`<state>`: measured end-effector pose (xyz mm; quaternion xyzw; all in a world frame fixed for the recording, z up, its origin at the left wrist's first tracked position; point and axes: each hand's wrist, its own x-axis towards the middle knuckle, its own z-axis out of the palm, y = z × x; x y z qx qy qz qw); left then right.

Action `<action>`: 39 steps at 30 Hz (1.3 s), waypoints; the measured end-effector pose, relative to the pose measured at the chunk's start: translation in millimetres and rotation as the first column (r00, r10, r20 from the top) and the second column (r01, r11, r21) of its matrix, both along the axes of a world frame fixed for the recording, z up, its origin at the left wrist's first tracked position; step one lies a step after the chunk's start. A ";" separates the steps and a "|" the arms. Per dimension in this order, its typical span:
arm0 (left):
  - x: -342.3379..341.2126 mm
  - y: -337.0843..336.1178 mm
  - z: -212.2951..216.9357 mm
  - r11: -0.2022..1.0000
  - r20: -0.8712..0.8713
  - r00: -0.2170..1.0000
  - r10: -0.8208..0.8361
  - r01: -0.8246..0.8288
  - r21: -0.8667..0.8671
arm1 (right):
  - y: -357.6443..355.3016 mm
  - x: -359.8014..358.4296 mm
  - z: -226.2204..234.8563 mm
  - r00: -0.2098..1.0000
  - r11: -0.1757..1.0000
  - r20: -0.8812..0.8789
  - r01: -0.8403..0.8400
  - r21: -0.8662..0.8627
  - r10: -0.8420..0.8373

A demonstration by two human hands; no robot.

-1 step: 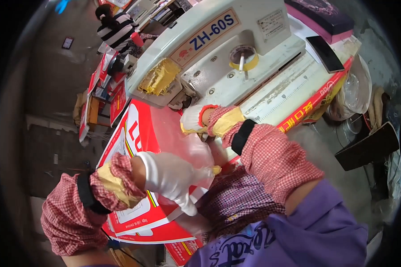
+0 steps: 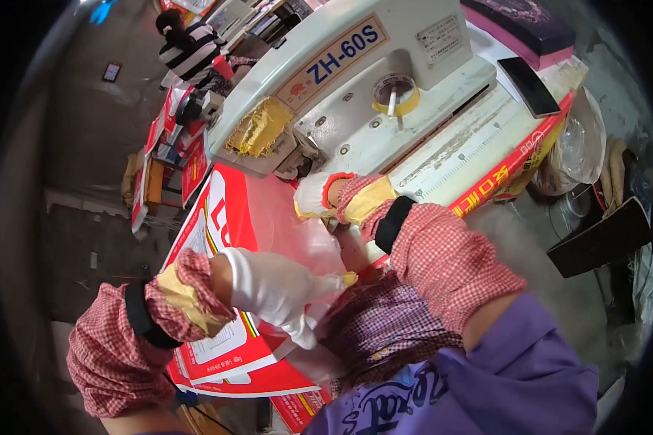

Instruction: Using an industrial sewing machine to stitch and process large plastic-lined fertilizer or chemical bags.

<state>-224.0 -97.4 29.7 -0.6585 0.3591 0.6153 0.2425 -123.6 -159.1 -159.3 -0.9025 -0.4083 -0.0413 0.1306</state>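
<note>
My left hand (image 2: 272, 290), in a white glove with yellow fingertips, is closed on clear plastic film (image 2: 313, 248) along the side of a red and white printed sack (image 2: 243, 199). The film lies over the sack, and part of the sack is hidden under my hand. Further up, my right hand (image 2: 317, 194), gloved in white with yellow patches, rests by the film just under the head of a large pale sewing machine (image 2: 341, 80). Its fingers are mostly hidden. Yellow woven cloth (image 2: 260, 129) is wrapped round the machine's head end.
A tape roll (image 2: 397, 98) hangs on the machine. On the worktable (image 2: 442, 170) a black phone (image 2: 528, 87) lies near a dark purple box (image 2: 522, 29). At the far left sits another person (image 2: 190, 49) near red and white sacks. A dark board (image 2: 598, 239) leans at right.
</note>
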 end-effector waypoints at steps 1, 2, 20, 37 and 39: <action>6.5 7.3 -8.6 0.993 -0.015 0.999 -0.039 0.037 -0.109 | -5.8 -2.0 -5.7 0.995 0.996 -0.042 0.091 -0.016 -0.092; 11.2 21.9 -1.8 0.996 0.009 1.000 -0.027 0.028 -0.089 | -2.0 -2.4 2.6 0.997 0.997 -0.018 0.080 0.006 -0.080; -113.4 20.9 41.1 0.834 0.113 0.829 -0.548 0.531 0.148 | 39.1 -42.5 37.9 0.678 0.768 -0.360 0.568 -0.296 -0.640; -96.9 29.8 -19.3 0.772 0.222 0.842 -0.492 0.540 -0.336 | -5.0 -119.4 61.4 0.628 0.648 -0.633 0.719 0.250 -0.453; -96.8 30.2 -20.3 0.755 0.162 0.845 -0.509 0.529 -0.387 | 20.1 -103.4 44.3 0.611 0.645 -0.586 0.741 0.188 -0.532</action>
